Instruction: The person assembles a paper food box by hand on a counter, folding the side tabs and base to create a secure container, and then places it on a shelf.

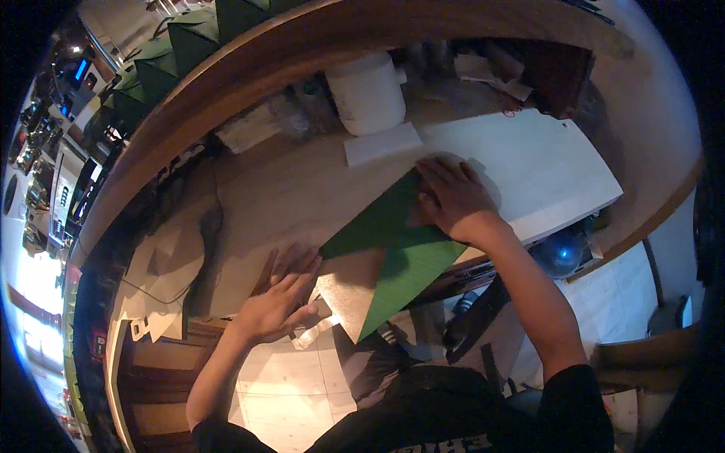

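A green sheet of paper (411,260), folded into pointed flaps, lies at the front edge of the desk. A paler, shiny tan part (347,291) shows beside the green and comes to a point over the edge. My right hand (457,200) rests flat on the sheet's upper right part, its fingers stretched toward the top corner. My left hand (276,302) lies at the sheet's left tip, fingers out and thumb apart. Whether its fingertips press on the paper or just beside it, I cannot tell.
A stack of white paper (544,166) lies to the right, by a white card (384,145) and white tub (366,94). Pale pointed paper pieces (162,264) and a thin cable sit left. Green folded triangles (192,45) stand on the raised ledge. Below right is a dark shiny ball (559,253).
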Tool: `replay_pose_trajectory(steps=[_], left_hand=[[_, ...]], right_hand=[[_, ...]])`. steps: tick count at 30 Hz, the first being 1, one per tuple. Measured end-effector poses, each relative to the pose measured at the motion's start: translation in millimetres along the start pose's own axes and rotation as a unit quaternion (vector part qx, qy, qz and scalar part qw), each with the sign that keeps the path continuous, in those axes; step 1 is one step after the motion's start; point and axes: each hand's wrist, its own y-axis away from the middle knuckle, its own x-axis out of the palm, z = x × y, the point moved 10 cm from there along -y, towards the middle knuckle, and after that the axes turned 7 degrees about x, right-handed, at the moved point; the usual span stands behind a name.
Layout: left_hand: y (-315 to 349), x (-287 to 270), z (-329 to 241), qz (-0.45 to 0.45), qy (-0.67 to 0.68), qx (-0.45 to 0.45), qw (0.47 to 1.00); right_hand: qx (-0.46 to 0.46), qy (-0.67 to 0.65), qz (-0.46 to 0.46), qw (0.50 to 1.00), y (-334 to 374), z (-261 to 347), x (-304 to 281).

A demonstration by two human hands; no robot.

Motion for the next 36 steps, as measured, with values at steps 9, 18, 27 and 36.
replay_pose_trajectory(steps=[9,18,27,36], left_hand=[[22.4,-1.1,-8.0,-0.111,-0.099,0.073,0.986],[59.5,-23.2,15.4,-0.235,-0.005,0.027,0.972],[16.4,-51.6,-82.0,-0.293,-0.123,0.170,0.933],[-101.5,-32.9,-67.5,-0.279,-0.218,0.139,0.925]], right_hand=[[-0.039,-0.014,-0.027,0.999,1.3,4.7,-3.2],[0.019,-0.217,0.008,0.976,29.1,11.1,-48.3],[-0.129,-0.269,-0.093,0.950,112.0,58.3,-101.4],[-0.286,-0.247,0.023,0.925,178.9,120.1,-82.4]])
